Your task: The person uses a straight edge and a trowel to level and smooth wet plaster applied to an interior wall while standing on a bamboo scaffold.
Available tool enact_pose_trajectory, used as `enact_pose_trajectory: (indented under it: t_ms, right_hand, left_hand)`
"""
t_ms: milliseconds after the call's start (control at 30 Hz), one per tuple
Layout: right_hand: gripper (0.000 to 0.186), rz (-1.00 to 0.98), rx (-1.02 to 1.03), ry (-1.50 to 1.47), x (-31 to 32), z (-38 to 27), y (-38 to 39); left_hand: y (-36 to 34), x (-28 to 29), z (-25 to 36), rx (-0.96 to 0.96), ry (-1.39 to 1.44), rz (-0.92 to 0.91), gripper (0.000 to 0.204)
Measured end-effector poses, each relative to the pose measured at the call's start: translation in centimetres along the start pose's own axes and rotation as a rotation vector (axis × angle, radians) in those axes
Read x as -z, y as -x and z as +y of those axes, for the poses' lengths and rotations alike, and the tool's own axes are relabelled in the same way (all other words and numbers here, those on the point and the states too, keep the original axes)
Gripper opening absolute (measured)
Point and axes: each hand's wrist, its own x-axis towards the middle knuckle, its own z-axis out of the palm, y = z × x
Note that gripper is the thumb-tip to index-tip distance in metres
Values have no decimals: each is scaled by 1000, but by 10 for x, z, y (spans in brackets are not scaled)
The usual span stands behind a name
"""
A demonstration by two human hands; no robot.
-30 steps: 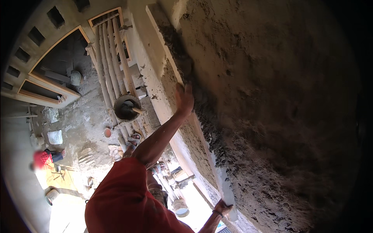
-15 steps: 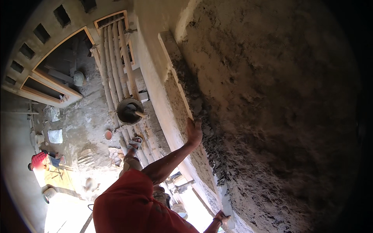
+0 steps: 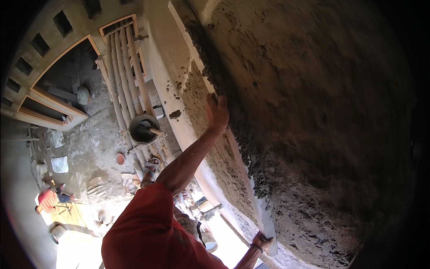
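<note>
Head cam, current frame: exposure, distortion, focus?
Head view: ground at lower left blown out white; rough wall sinks into shadow toward the right rim; row of wall openings bows, likely fisheye; corners black; board and left hand readable; distant worker soft.

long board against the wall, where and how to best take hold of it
Probably by the bare edge of the board, coming from picture-left: it's long and slanted, and mortar lies along its other side. Two spread holds seem steadiest: left grip near mid-length, right grip near the lower end.
</note>
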Motion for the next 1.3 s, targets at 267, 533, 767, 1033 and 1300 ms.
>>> enact_pose_trajectory:
  t_ms: [267,533,767,1033,1300]
  right_hand:
    - [35,54,-31,-45,-28,-18,22]
    - [38,13,-44,-50,7,-60,-5]
    - [41,51,63,-10,54,-105,-2]
    - [48,110,48,221,113,-103,20]
    - [51,95,-195,230,126,-32,52]
  left_hand:
    - [-1,-4,127,-101,-40,-90,29]
    - [42,-3,162,-137,-37,-165,33]
    - [91,39,61,156,168,-195,31]
    - [126,116,-64,364,-3,-62,25]
    - [83,188,-109,351,70,-8,24]
